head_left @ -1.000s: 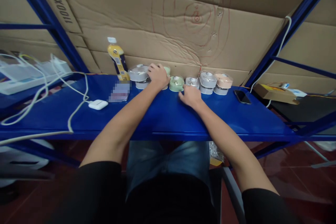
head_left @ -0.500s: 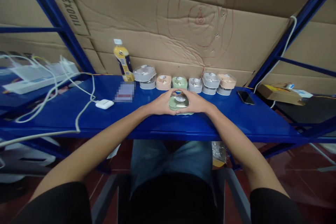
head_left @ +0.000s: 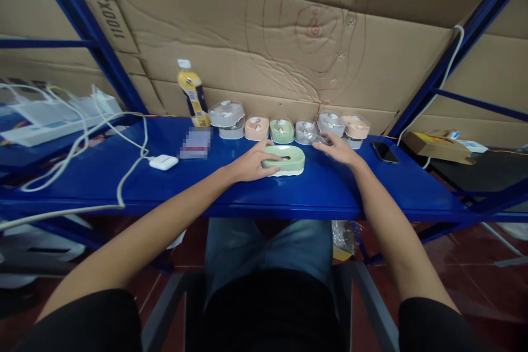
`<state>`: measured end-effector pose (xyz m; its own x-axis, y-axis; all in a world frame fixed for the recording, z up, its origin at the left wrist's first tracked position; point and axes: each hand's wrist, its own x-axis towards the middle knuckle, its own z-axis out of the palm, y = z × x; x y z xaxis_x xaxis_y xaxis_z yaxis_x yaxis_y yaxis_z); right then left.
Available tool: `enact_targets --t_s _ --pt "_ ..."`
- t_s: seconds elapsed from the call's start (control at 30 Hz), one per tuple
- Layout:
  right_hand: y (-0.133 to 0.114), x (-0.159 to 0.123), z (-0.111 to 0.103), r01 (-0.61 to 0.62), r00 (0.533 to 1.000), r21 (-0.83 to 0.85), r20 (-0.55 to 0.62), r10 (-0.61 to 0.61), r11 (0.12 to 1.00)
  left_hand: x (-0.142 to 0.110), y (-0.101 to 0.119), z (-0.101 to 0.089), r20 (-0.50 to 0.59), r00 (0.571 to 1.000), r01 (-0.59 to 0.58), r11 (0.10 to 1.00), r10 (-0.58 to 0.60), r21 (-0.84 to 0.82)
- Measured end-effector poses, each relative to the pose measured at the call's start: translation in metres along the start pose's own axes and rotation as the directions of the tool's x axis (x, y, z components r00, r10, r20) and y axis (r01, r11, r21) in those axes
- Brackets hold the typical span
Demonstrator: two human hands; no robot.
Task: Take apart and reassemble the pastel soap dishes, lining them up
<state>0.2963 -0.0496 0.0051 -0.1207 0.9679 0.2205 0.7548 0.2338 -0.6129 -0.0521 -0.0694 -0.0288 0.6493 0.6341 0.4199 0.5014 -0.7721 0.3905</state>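
A pale green oval soap box (head_left: pixel 293 160) with a wavy white base sits lidless on the blue table, a dark slot in its middle. My left hand (head_left: pixel 251 164) grips its left end, the fingers over the rim and the thumb along the front. Off to the right, my right hand (head_left: pixel 340 148) holds a clear lid (head_left: pixel 318 139), hard to make out against the boxes behind. Lidded boxes line the back: a peach box (head_left: pixel 256 128), a green box (head_left: pixel 282 131) and a grey box (head_left: pixel 306 132), with stacked grey boxes (head_left: pixel 226 114) to their left.
At the back left stand a yellow drink bottle (head_left: pixel 192 93) and a blurred-out packet (head_left: pixel 195 143). A white earphone case (head_left: pixel 163 162) on a cable (head_left: pixel 124 176) lies left. On the right are a phone (head_left: pixel 385 152) and more stacked boxes (head_left: pixel 355 126). Cardboard (head_left: pixel 214 27) walls the back.
The clear lid has come off the green soap box. My right hand has moved right with it, while my left hand stays at the box, which now rests flat on the table.
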Motion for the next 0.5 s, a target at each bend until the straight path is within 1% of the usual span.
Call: enact_targets --t_s 0.07,0.13,0.23,0.37,0.43,0.5 --pt "0.003 0.001 -0.002 -0.003 1.000 0.000 0.008 0.003 1.000 0.000 -0.003 -0.003 -0.035 0.999 0.026 1.000 -0.026 0.003" --pt "0.005 0.002 -0.003 0.001 0.999 -0.040 0.033 0.001 0.999 0.000 -0.010 -0.008 -0.079 0.994 0.071 0.997 -0.070 0.014" --pt "0.009 0.004 -0.004 0.024 0.994 -0.135 0.110 -0.009 0.991 0.000 -0.027 -0.016 -0.142 0.977 0.169 0.985 -0.162 0.039" --pt "0.016 0.007 -0.003 0.089 0.980 -0.193 0.192 -0.051 0.977 -0.001 -0.049 -0.021 -0.155 0.947 0.295 0.954 -0.283 0.061" --pt "0.017 0.007 -0.002 0.088 0.977 -0.196 0.209 -0.047 0.977 -0.002 -0.056 -0.022 -0.149 0.931 0.343 0.938 -0.332 0.056" --pt "0.018 0.008 -0.001 0.073 0.976 -0.195 0.215 -0.030 0.978 -0.004 -0.059 -0.022 -0.152 0.918 0.376 0.926 -0.366 0.042"
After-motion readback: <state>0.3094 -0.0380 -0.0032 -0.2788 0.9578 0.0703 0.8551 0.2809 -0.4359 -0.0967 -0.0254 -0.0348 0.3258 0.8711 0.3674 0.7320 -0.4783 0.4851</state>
